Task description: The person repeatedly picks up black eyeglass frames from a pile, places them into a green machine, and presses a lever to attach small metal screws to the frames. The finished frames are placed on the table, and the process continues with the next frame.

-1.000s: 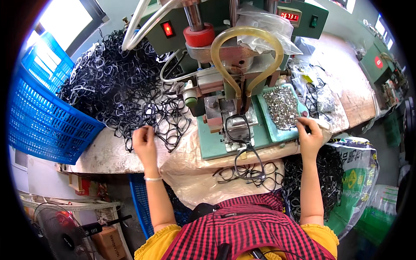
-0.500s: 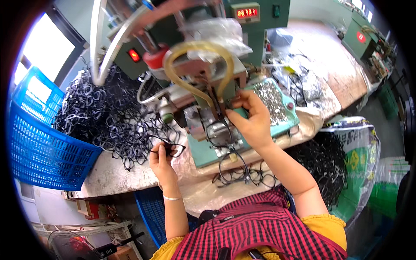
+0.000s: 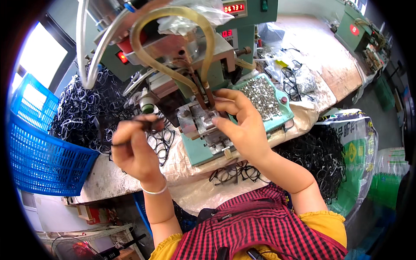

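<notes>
My left hand (image 3: pixel 136 149), smeared by motion, is raised left of the machine. Its fingers are closed on a dark eyeglass frame (image 3: pixel 148 124), only partly visible. My right hand (image 3: pixel 247 128) reaches to the metal fixture (image 3: pixel 203 123) on the bench machine. Its thumb rests near the fixture's top and its fingers curve beside the copper-coloured bars (image 3: pixel 203 93), apart from the thumb. Nothing shows between them. A loop of yellowish hose (image 3: pixel 210 34) runs down to those bars. Right of the fixture, a green tray (image 3: pixel 287 112) holds many small metal parts.
Black eyeglass frames (image 3: pixel 82 112) are heaped at left beside a blue basket (image 3: pixel 47 156). More frames (image 3: pixel 236 172) lie at the bench's front edge. At right stands an open sack (image 3: pixel 359 160) beside a dark pile of frames (image 3: pixel 314 160). Clear plastic (image 3: pixel 195 21) hangs over the machine.
The eyeglass frame at the fixture is gone from there. My left hand has moved left and up, closer to view, with a dark frame in it. My right hand remains at the fixture.
</notes>
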The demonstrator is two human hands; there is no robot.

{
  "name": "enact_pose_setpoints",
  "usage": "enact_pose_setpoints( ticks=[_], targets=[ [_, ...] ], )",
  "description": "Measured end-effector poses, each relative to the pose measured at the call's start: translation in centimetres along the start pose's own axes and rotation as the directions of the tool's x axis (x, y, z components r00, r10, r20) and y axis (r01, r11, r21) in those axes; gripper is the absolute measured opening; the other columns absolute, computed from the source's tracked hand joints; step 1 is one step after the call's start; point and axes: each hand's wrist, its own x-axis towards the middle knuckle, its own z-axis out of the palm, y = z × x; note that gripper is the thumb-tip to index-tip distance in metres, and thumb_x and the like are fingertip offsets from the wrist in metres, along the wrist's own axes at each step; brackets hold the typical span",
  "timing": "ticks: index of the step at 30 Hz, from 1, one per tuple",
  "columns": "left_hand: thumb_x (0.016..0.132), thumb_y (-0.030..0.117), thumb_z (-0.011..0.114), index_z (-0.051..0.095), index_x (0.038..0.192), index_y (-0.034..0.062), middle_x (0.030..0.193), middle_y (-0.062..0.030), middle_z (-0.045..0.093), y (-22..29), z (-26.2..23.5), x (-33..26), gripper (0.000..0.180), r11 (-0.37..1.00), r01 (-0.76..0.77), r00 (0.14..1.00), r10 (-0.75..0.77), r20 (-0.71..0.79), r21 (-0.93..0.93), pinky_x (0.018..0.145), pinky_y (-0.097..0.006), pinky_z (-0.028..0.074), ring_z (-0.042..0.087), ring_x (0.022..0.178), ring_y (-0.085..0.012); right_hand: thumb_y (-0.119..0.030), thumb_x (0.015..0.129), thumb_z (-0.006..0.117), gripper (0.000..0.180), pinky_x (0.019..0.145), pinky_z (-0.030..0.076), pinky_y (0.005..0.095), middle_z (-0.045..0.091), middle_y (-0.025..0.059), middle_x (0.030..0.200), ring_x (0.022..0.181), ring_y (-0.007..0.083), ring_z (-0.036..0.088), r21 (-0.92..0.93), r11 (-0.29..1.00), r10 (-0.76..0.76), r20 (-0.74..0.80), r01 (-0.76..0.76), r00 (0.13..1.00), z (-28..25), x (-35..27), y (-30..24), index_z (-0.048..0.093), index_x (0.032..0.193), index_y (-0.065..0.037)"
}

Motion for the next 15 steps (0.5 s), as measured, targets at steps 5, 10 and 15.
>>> enact_pose_setpoints(
  ticks=[5,10,15],
  targets=[
    [0.082,0.000,0.070,0.074,0.089,0.0038,0.090,-0.0158,0.076,0.8,2.6,-3.9,0.008,0.960,-0.122,0.929,0.022,0.370,0.250,0.086,-0.043,0.056,0.072,0.085,-0.0277,-0.009,0.082,0.069,0.029,0.103,0.047,0.0413,0.070,0.0150,0.116,0.114,0.0317,0.064,-0.604,0.733,-0.264,0.173,0.314,0.949,-5.5,1.6,1.3,0.070,0.111,-0.003],
    [0.073,0.008,0.082,0.078,0.095,0.0109,0.100,-0.0053,0.076,-1.0,3.6,-4.0,0.023,0.893,-0.369,0.797,0.160,0.582,0.259,0.089,-0.048,0.054,0.068,0.085,-0.0275,-0.016,0.078,0.075,0.022,0.107,0.044,0.0474,0.064,0.0227,0.126,0.129,0.0395,0.053,-0.989,0.127,-0.280,0.034,0.073,0.959,-14.4,1.3,7.0,0.076,0.100,-0.012],
    [0.073,0.007,0.081,0.078,0.096,0.0104,0.101,-0.0055,0.076,-0.7,3.6,-3.7,0.024,0.916,-0.317,0.805,0.122,0.581,0.246,0.089,-0.046,0.054,0.067,0.086,-0.0280,-0.013,0.077,0.074,0.013,0.099,0.048,0.0453,0.068,0.0177,0.116,0.119,0.0375,0.060,-0.968,0.195,-0.410,0.064,0.156,0.910,-14.3,1.7,8.1,0.075,0.089,-0.011]
  ],
)
